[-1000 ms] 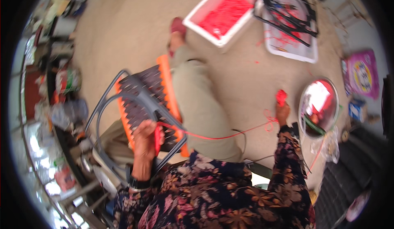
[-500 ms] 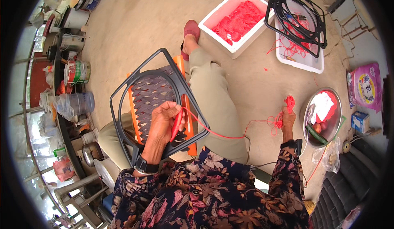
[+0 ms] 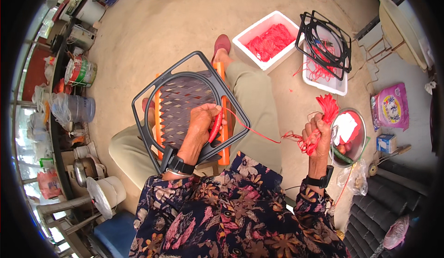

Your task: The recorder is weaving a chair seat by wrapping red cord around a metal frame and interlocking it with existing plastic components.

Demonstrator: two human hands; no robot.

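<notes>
My left hand [image 3: 200, 124] pinches the inner ring of a black frame [image 3: 223, 86], a square outline with a round ring inside. Red cord is wound tightly around part of that ring, forming a red-wrapped section [image 3: 215, 129] under my fingers. The frame rests over a dark woven seat [image 3: 180, 103] with orange side rails, between my legs. From the ring a single strand of red cord [image 3: 252, 130] runs right to my right hand [image 3: 318, 135]. That hand is closed around a bundle of red cord [image 3: 328, 107], with ends fanning out above the fist and loops hanging beside it.
A white foam box [image 3: 266, 65] of red cord stands ahead. Right of it, black frames [image 3: 343, 40] lie across a white tray [image 3: 340, 89] holding red cord. A metal bowl [image 3: 362, 133] with a cucumber [image 3: 341, 156] sits near my right hand. Shelving with buckets [image 3: 83, 71] lines the left.
My right hand has risen and turned, bringing the cord bundle up. The view has shifted, and the frame with my left hand appears farther right. My left hand keeps its hold.
</notes>
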